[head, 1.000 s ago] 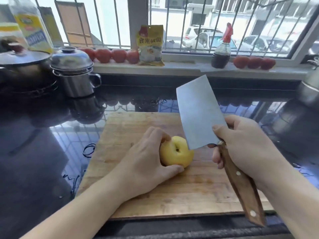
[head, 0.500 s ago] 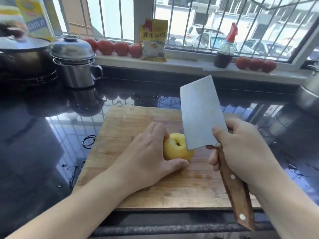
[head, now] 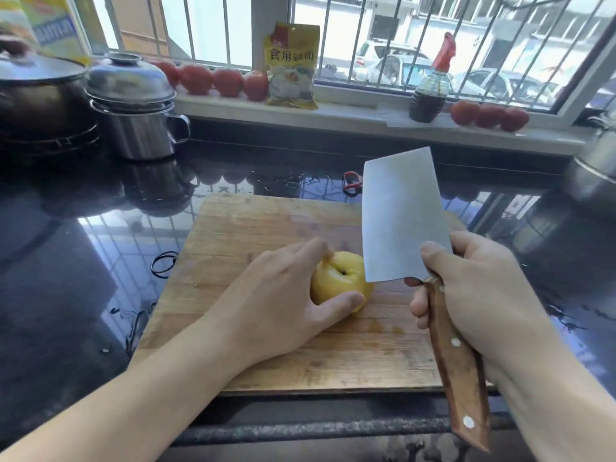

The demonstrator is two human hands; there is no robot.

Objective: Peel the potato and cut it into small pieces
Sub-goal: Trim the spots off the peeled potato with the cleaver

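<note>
Two hands work above one wooden cutting board (head: pixel 253 358) on a dark glossy counter (head: pixel 66 295). The right hand (head: pixel 480 295) grips the wooden handle of one cleaver (head: pixel 400 221), fingers wrapped round it, blade raised and tilted up. The left hand (head: pixel 283 295) holds one peeled yellow potato (head: pixel 336 281) on the board, thumb along its near side and fingers curved over its far side; the blade's lower corner hangs just above the potato's right edge. Beyond the board lie one dark loop (head: pixel 163 264) and one small red-and-black tool (head: pixel 352 181). At the far left stand two lidded pots (head: pixel 133 105). On the windowsill (head: pixel 366 118) sit one yellow packet (head: pixel 291 66), one dark sauce bottle (head: pixel 430 91) and seven tomatoes (head: pixel 228 82), four left, three right.
</note>
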